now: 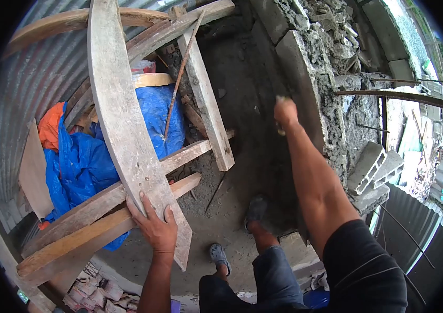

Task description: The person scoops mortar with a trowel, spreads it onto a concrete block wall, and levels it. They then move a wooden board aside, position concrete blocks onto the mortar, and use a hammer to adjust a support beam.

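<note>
My left hand (158, 229) lies on the lower end of a long, worn plank (120, 104), fingers spread and pressed flat against the wood. This plank slants across a frame of rough timber beams (96, 208). Out to the right, my right hand (285, 112) is closed around a small light-brown piece, perhaps a handle, whose ends poke out above and below the fist; its kind does not show. The fist is close to the side of a concrete block wall (297, 68). A shorter upright board (206, 99) stands between the two hands.
Blue tarp (88, 161) lies bunched among the timbers at left, beside corrugated metal sheeting (39, 99). A rusty rod (182, 78) leans on the frame. Steel bars (399, 96) jut from the wall at right, above loose hollow blocks (370, 167). Wet-looking grey floor (232, 182) lies underfoot.
</note>
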Demonstrator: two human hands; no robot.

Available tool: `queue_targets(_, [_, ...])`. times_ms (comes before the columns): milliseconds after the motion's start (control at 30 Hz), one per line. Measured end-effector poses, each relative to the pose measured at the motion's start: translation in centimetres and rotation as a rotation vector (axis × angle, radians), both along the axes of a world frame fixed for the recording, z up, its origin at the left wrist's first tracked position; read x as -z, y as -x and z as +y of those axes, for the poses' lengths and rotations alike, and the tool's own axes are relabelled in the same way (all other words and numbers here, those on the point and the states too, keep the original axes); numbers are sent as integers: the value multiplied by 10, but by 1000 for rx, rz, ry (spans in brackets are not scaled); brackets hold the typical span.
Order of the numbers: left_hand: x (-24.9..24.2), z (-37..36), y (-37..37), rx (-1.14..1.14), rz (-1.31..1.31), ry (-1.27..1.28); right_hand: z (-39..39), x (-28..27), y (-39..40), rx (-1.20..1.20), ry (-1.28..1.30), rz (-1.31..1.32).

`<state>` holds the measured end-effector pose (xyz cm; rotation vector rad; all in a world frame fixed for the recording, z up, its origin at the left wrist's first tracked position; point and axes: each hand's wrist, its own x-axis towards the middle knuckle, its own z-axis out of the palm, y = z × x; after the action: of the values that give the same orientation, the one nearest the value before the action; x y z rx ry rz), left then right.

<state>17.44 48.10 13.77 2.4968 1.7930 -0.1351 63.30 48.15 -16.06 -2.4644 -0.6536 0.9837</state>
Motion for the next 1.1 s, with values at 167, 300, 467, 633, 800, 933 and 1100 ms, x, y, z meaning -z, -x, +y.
queue_targets(167, [-2, 1, 2, -41, -38, 8, -95, 24, 54, 523, -40, 458])
queue_targets(300, [0, 3, 1, -53, -7, 22, -71, -60, 86, 460, 32, 279])
queue_targets(467, [2, 0, 4, -16, -15, 21, 21, -107, 45, 57, -139, -345])
queue_targets(633, [0, 1, 3, -20, -15, 15, -121, 153, 15, -562, 1264, 556])
queue_targets(800, [-3, 1, 1, -43, 10, 29, -260, -8, 163, 736, 305, 747])
queue_targets(933, [-5, -1, -1, -43, -22, 24, -310, -41, 206, 441, 491, 562])
queue_targets(1100, [-5, -5, -1, 0, -29, 8, -334, -50, 221, 303, 482, 421])
